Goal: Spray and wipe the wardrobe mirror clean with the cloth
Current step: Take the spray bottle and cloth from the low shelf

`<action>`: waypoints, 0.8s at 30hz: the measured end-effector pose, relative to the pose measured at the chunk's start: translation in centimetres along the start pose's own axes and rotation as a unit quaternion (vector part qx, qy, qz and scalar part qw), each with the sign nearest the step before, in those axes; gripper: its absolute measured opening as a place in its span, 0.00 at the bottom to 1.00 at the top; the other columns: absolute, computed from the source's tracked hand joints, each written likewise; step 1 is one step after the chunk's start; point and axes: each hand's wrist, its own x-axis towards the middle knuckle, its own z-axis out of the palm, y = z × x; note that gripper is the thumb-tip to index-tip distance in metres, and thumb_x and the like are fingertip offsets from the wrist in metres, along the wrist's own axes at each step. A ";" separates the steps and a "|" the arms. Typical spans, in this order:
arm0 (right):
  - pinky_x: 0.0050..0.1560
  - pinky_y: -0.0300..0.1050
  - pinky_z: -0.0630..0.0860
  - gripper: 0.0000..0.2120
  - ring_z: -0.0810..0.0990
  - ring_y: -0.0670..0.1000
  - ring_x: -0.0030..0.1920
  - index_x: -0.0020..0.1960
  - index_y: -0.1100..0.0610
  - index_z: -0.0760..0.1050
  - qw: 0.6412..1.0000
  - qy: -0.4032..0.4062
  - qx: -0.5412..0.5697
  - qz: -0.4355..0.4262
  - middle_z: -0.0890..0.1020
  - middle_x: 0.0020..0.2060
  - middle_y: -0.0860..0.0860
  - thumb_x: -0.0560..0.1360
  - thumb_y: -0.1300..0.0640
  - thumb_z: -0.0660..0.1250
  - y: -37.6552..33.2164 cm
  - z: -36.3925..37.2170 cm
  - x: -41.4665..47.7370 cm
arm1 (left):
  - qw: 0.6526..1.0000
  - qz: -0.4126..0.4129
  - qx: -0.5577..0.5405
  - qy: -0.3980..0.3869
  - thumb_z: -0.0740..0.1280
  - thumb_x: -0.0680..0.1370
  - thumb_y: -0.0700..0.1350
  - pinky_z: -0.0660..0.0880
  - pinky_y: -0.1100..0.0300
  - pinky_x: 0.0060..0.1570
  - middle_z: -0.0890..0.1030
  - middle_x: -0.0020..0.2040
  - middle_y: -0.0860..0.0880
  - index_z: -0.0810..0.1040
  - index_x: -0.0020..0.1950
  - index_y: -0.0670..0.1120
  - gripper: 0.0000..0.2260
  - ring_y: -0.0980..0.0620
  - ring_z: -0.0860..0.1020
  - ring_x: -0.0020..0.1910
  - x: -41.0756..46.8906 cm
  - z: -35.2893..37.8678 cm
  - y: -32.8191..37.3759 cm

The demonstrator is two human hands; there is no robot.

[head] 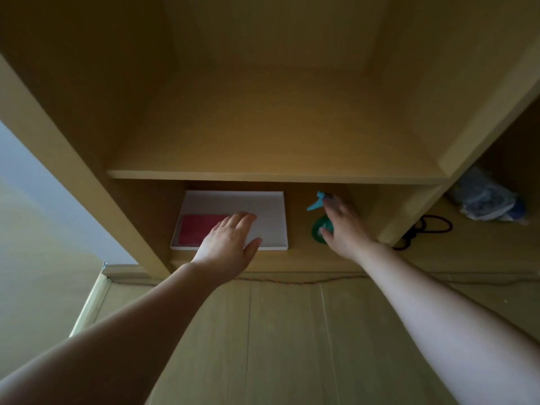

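Note:
A folded red cloth [195,231] lies in a shallow white tray [268,211] on the lower shelf of a wooden unit. My left hand [226,244] hovers flat over the tray, fingers apart, its fingertips at the cloth's right edge. To the right stands a teal spray bottle [318,226] with a light blue trigger head. My right hand [343,226] is spread around the bottle's right side, fingers apart, thumb near its base; whether it touches is unclear. No mirror is in view.
An upper shelf board [274,176] overhangs the compartment. A vertical divider [409,211] stands right of the bottle. Beyond it lie a black cable [429,226] and a crumpled plastic bag [488,203]. A cord [292,280] runs along the wooden top below.

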 end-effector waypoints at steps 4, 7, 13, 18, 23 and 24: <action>0.70 0.58 0.65 0.34 0.60 0.59 0.74 0.79 0.50 0.45 0.999 -0.009 0.021 0.043 0.52 0.77 0.54 0.80 0.49 0.60 1.0 1.3 2.2 | 1.000 0.003 0.003 -0.006 0.60 0.79 0.54 0.67 0.54 0.65 0.72 0.67 0.48 0.65 0.72 0.47 0.23 0.48 0.70 0.66 0.0 0.8 -0.4; 0.69 0.57 0.67 0.33 0.62 0.59 0.72 0.78 0.52 0.48 0.997 0.003 0.036 0.072 0.58 0.75 0.55 0.79 0.51 0.61 1.3 1.8 3.4 | 1.000 0.003 0.005 -0.010 0.60 0.79 0.54 0.66 0.54 0.65 0.72 0.68 0.48 0.65 0.72 0.48 0.23 0.49 0.69 0.67 -0.2 1.1 -0.8; 0.60 0.52 0.72 0.19 0.70 0.60 0.66 0.71 0.56 0.67 0.991 0.037 0.043 0.121 0.68 0.70 0.57 0.81 0.56 0.59 1.2 1.9 4.1 | 1.000 0.007 0.004 -0.013 0.61 0.79 0.54 0.65 0.55 0.65 0.72 0.67 0.47 0.65 0.72 0.46 0.23 0.48 0.69 0.67 -0.2 1.7 -1.0; 0.47 0.48 0.74 0.13 0.77 0.57 0.55 0.63 0.56 0.73 0.997 0.056 0.024 0.049 0.76 0.60 0.55 0.81 0.55 0.59 0.8 1.3 2.2 | 0.999 0.025 -0.018 -0.015 0.60 0.79 0.54 0.64 0.56 0.66 0.71 0.68 0.50 0.63 0.73 0.49 0.24 0.50 0.68 0.67 0.4 2.2 -0.4; 0.44 0.49 0.76 0.11 0.79 0.54 0.46 0.59 0.61 0.77 0.985 0.108 0.099 -0.092 0.78 0.52 0.53 0.78 0.59 0.64 -1.7 -0.1 -0.8 | 0.998 0.049 -0.032 0.002 0.60 0.79 0.55 0.64 0.56 0.66 0.70 0.69 0.50 0.63 0.73 0.48 0.24 0.50 0.68 0.68 0.9 2.0 0.5; 0.44 0.49 0.76 0.10 0.79 0.54 0.46 0.58 0.62 0.77 0.980 0.112 0.117 -0.113 0.79 0.51 0.54 0.77 0.61 0.65 -2.5 -0.3 -1.3 | 0.998 0.053 -0.037 0.005 0.60 0.79 0.55 0.65 0.56 0.66 0.71 0.69 0.50 0.63 0.73 0.49 0.24 0.50 0.68 0.68 0.9 1.9 0.6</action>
